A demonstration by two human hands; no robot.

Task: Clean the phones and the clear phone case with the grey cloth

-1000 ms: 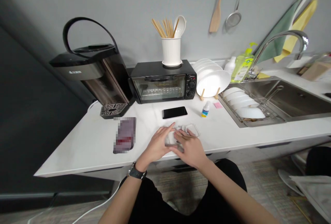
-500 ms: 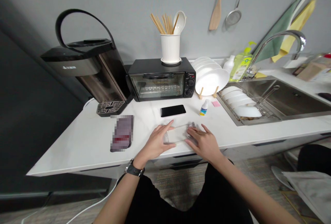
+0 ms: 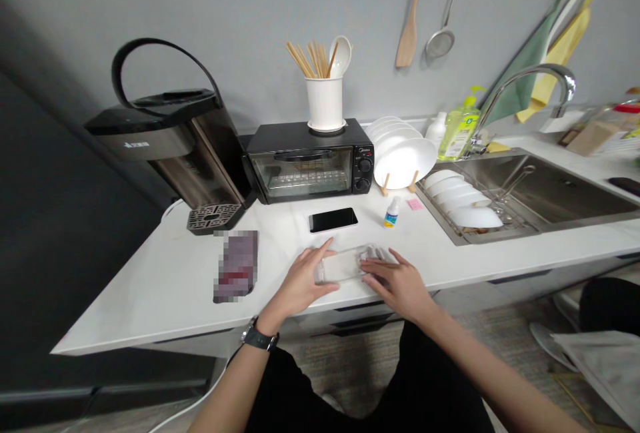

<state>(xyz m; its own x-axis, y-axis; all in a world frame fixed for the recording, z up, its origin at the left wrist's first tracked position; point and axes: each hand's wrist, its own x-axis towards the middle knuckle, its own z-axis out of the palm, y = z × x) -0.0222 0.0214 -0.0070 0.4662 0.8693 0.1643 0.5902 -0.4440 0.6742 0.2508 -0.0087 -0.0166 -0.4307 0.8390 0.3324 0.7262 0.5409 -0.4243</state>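
A clear plastic case (image 3: 344, 264) lies on the white counter (image 3: 165, 286) near its front edge. My left hand (image 3: 301, 284) grips the case's left end, thumb on top and fingers curled round it. My right hand (image 3: 400, 282) rests on the case's right end with its fingers spread flat. A black phone (image 3: 333, 220) lies face up just behind the case. A small dropper bottle (image 3: 391, 212) stands to the right of the phone, beside a pink note (image 3: 415, 204).
A black toaster oven (image 3: 307, 160) with a white utensil holder (image 3: 325, 101) stands at the back, a water dispenser (image 3: 173, 141) to its left. White plates (image 3: 405, 157) stand in a rack; a steel sink (image 3: 540, 193) holds bowls. A blurred dark packet (image 3: 236, 266) lies left.
My hands have moved apart from the middle of the case to its two ends, and the right hand's fingers have spread flat. The case now lies flat between them.
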